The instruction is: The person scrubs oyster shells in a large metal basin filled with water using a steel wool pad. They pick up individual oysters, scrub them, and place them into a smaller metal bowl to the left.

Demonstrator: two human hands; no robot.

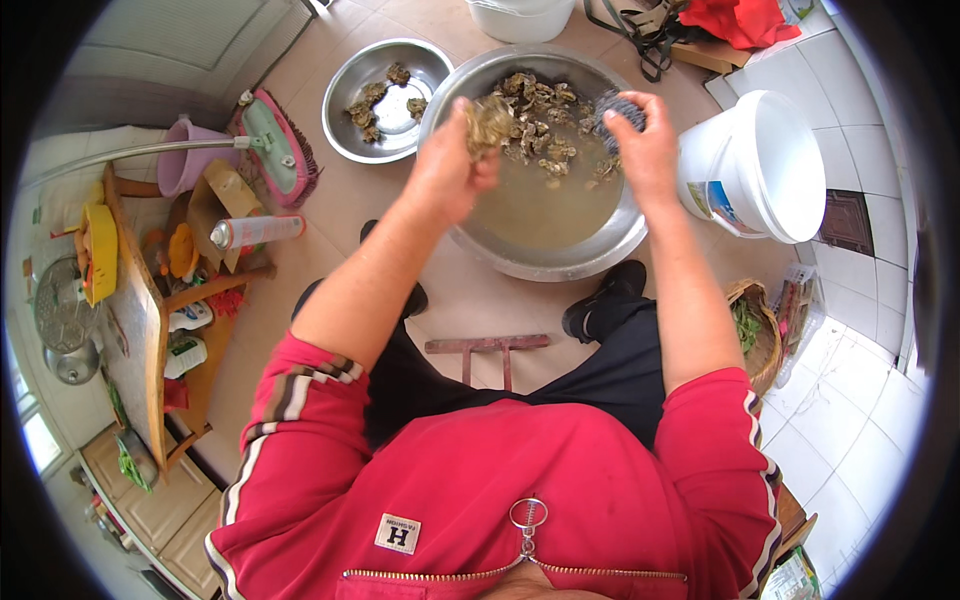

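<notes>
My left hand grips an oyster above the left side of a large metal basin; the oyster is slightly blurred. A dark grey scouring pad is held between the thumb and fingers of my right hand, over the basin's right side. Murky water stands in the basin, with a heap of oysters towards its far side. To the left, touching the large basin or very near it, a smaller steel basin holds several oysters.
A white plastic bucket leans at the right, another white tub stands beyond the basin. At left are a mop, a purple bucket and a wooden table. A wicker basket sits at right.
</notes>
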